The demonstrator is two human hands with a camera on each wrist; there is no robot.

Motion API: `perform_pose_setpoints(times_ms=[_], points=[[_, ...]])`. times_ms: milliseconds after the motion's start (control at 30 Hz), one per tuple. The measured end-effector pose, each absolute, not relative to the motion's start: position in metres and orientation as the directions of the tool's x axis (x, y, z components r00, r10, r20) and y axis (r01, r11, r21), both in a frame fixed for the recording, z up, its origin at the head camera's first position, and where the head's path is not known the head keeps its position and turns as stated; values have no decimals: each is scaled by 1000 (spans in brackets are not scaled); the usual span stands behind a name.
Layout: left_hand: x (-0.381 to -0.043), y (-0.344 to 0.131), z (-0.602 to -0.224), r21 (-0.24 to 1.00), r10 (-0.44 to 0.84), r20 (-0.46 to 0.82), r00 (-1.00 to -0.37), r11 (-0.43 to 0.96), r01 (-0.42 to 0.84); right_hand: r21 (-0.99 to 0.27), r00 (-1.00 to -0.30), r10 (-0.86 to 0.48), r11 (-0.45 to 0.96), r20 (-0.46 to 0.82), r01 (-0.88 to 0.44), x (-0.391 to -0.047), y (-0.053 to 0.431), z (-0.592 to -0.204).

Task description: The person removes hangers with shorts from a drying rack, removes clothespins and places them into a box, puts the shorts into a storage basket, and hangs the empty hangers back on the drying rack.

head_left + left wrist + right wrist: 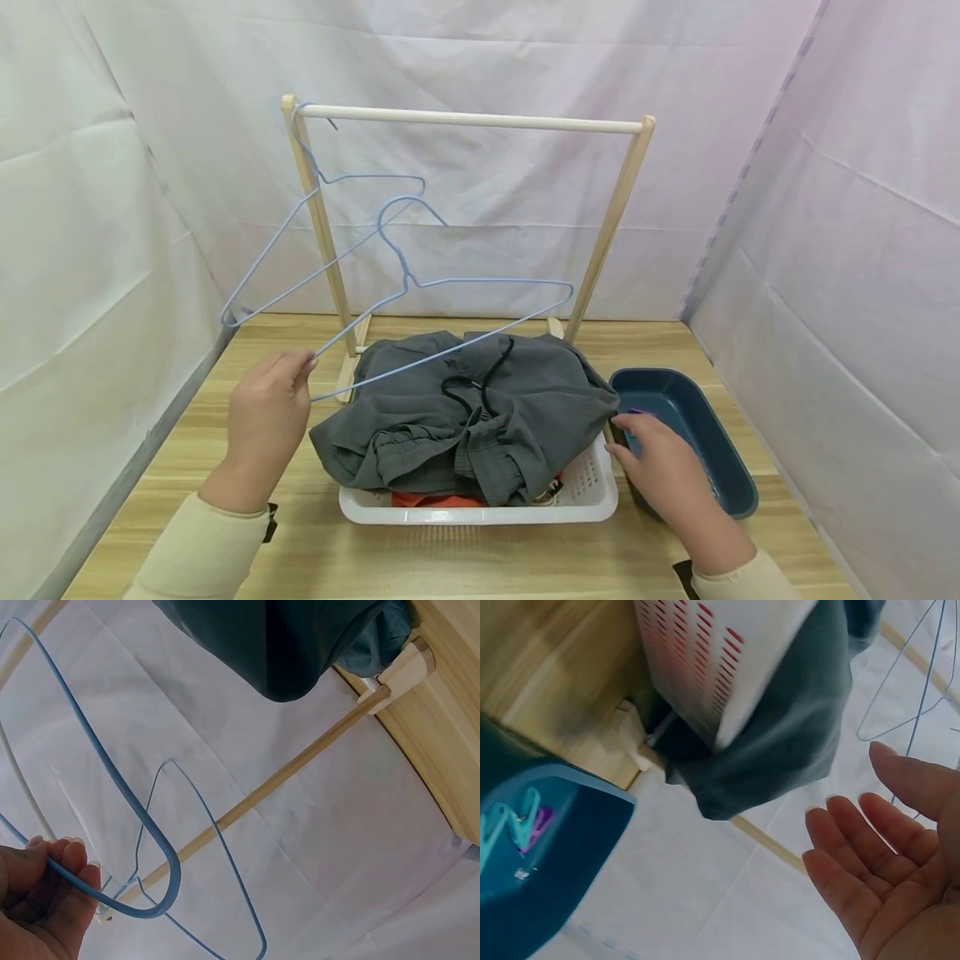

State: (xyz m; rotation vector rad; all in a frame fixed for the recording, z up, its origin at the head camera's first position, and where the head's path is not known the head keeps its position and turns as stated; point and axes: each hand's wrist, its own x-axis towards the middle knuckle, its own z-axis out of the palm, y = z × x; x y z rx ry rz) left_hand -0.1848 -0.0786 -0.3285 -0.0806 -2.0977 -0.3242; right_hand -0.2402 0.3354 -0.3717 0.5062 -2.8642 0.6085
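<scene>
My left hand (272, 412) pinches a blue wire hanger (491, 281) by its left end, thumb against fingers; the hanger is held tilted above the basket. Dark grey drawstring shorts (420, 417) lie heaped over the white basket (480, 515), their black cord (489, 392) on top. At the right edge of the shorts is my right hand (667, 467), its fingers spread and nothing between them in the right wrist view. A second blue hanger (262, 254) hangs by its hook from the left end of the rack's rail.
Behind the basket stands a wooden rack with a white rail (480, 120). A dark blue tub (738, 483) sits to the right, with turquoise clothespins (526, 814) and a purple one (540, 829) inside. Orange fabric (435, 501) shows under the shorts. White cloth walls enclose the table.
</scene>
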Motion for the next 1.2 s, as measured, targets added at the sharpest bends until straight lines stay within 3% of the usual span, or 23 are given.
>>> perform_pose_setpoints(times_ms=[333, 1200], points=[[-191, -76, -324, 162, -42, 839, -542, 971, 177, -410, -965, -260, 879, 14, -243, -241, 341, -389], [-225, -66, -300, 155, -24, 785, -619, 975, 159, -468, -963, -205, 878, -173, -103, -245, 346, -410]])
